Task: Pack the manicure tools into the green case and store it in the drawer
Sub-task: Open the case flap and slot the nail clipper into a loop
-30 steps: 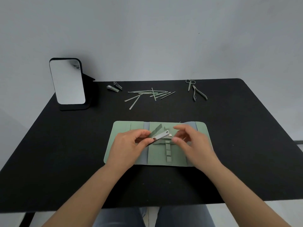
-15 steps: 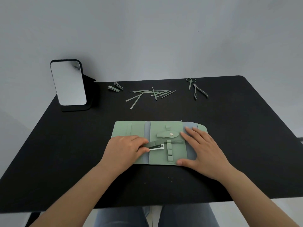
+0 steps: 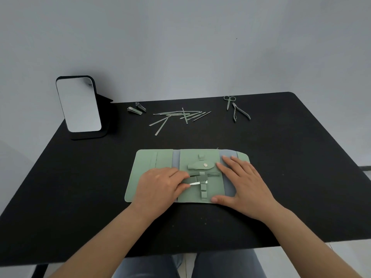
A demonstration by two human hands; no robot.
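The green case point(image 3: 156, 159) lies unfolded on the black table, near its front. My left hand point(image 3: 158, 185) pinches a nail clipper point(image 3: 197, 180) whose far end sits under a loop in the case's middle panel. My right hand point(image 3: 243, 183) lies flat with spread fingers on the case's right side. A snap tab point(image 3: 200, 165) sits above the clipper. Farther back lie two small clippers point(image 3: 136, 108), several thin green tools point(image 3: 180, 116), scissors point(image 3: 228, 101) and a nipper point(image 3: 240, 113).
A standing mirror point(image 3: 78, 106) in a black frame is at the back left of the table point(image 3: 301, 167). A grey wall rises behind. My knees show below the table's front edge.
The clipper went from held up between both hands down onto the case, then slid right under a loop. My right hand let go and flattened on the case's right side.
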